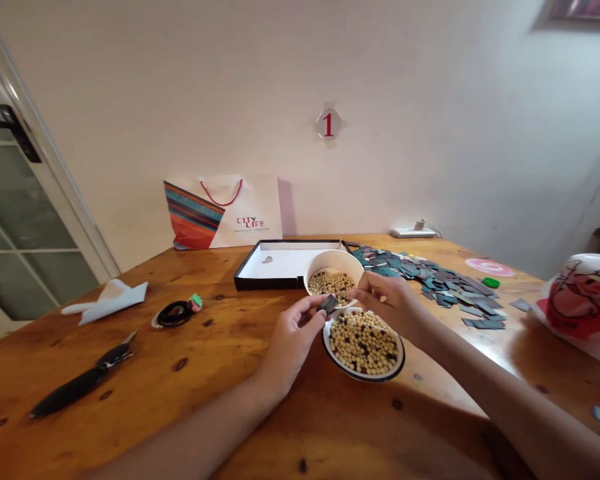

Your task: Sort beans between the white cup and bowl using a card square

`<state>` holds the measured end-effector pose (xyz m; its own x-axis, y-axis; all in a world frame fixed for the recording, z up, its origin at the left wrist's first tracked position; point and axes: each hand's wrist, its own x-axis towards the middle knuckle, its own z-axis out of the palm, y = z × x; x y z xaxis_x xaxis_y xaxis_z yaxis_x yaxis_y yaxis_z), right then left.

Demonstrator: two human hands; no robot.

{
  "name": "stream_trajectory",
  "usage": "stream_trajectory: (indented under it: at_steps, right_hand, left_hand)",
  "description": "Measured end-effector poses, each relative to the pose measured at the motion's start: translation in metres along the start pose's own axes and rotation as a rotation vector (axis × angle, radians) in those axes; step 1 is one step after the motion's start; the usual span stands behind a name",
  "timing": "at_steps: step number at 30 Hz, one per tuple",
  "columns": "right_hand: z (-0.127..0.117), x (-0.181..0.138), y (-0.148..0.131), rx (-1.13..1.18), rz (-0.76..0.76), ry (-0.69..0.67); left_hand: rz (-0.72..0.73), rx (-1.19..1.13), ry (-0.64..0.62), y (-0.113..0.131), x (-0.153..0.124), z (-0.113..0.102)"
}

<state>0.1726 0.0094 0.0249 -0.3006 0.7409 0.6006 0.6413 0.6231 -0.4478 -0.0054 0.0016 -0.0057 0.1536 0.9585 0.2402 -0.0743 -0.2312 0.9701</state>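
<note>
Between the thumb and fingers of my left hand [287, 340] is a small dark flat piece [329, 304], above the gap between two bowls. Close by on its right, my right hand [397, 307] is closed in a pinch. A thin pale strip [349, 306] shows at its fingertips, too small to make out. Below both hands, a dark-rimmed white bowl [363, 343] contains pale beads mixed with several dark ones. Just behind it, a cream bowl [325, 263] holds more pale beads, partly hidden by my hands.
Behind the bowls lies a black-edged white tray [280, 260], with a paper bag [250, 213] against the wall. Dark flat pieces [430, 277] spread to the right, near a plastic bag [580, 307]. At left are black-handled pruning shears [85, 380], a black cord coil [174, 313] and white paper [113, 301].
</note>
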Motion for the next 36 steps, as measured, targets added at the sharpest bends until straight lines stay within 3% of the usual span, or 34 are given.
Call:
stream_trajectory:
  at_steps: [4,9,12,15,18,23,29,36]
  right_hand:
    - [-0.006,0.003,0.015,-0.053,0.005,0.141]
    - [-0.022,0.01,0.054,-0.046,0.13,0.445]
    - [-0.026,0.011,0.07,-0.116,0.24,0.471]
    - [-0.02,0.009,0.069,-0.196,0.205,0.408]
    - [-0.007,0.007,0.051,-0.257,-0.046,0.318]
    - [0.008,0.007,0.023,-0.404,-0.339,-0.062]
    - [0.011,0.009,0.017,-0.497,-0.34,-0.241]
    - [0.008,0.011,0.016,-0.328,-0.29,-0.314]
  left_hand:
    - [-0.02,-0.006,0.006,0.002,0.0,0.001]
    - [-0.023,0.007,0.016,0.003,0.0,0.001]
    - [-0.007,0.035,0.022,0.002,0.0,0.001]
    - [0.001,0.051,0.015,0.0,0.0,0.0]
    - [-0.007,0.055,0.004,-0.003,0.001,0.0]
    - [-0.002,0.047,-0.016,-0.009,0.005,0.0]
    - [-0.014,0.014,-0.033,-0.014,0.011,-0.001]
    - [-0.034,-0.039,-0.052,-0.017,0.013,-0.002]
